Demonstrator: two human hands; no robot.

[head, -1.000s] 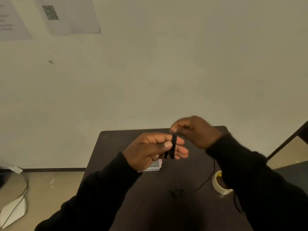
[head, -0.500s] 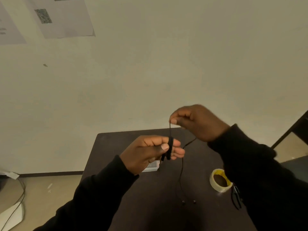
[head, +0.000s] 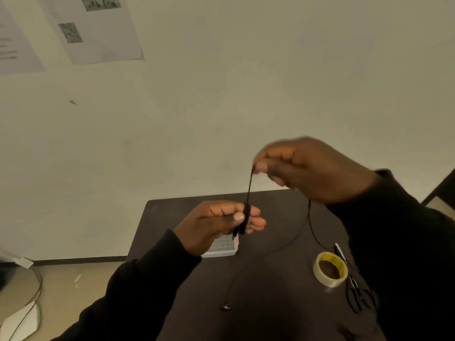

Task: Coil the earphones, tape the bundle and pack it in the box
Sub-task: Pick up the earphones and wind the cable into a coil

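Coil [head: 243, 219] pinched in left hand [head: 216, 225]; cord [head: 249, 188] pinched taut above by right hand [head: 305, 168]. Slippage risked if tension lost: loops unwound.

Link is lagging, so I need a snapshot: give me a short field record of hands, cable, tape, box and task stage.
left hand: raised over table, cable coiled around its fingers
right hand: higher, pinching the cable taut above the coil
earphone cable: loose tail trails to table, earbud lying there
tape roll: on table, untouched
scissors: beside tape
box: clear, on table, partly behind left hand
stage: coiling unfinished
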